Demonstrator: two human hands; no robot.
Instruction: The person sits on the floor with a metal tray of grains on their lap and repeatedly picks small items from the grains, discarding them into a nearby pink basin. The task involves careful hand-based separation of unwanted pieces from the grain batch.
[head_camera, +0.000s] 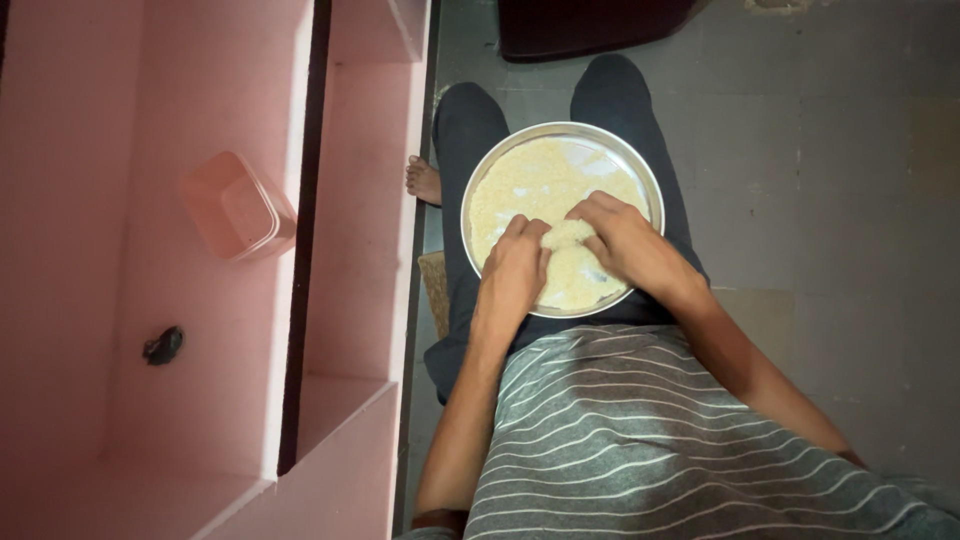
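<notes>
A round steel plate (655, 190) rests on my lap, spread with pale yellow-white grain (530, 180). My left hand (513, 270) and my right hand (625, 240) lie on the near part of the plate, fingers curled inward toward each other. Between the fingertips sits a small heap of grain (568, 234) that both hands touch and cup. Bare metal shows at the plate's far right. The palms are hidden, so I cannot see whether grain is gripped inside them.
Pink shelving (230, 420) fills the left side, with a pink plastic tub (238, 207) and a small dark object (163, 345) on it. A bare foot (424, 181) shows beside the shelf edge. Grey tiled floor (830, 200) lies to the right, dark furniture (590, 25) ahead.
</notes>
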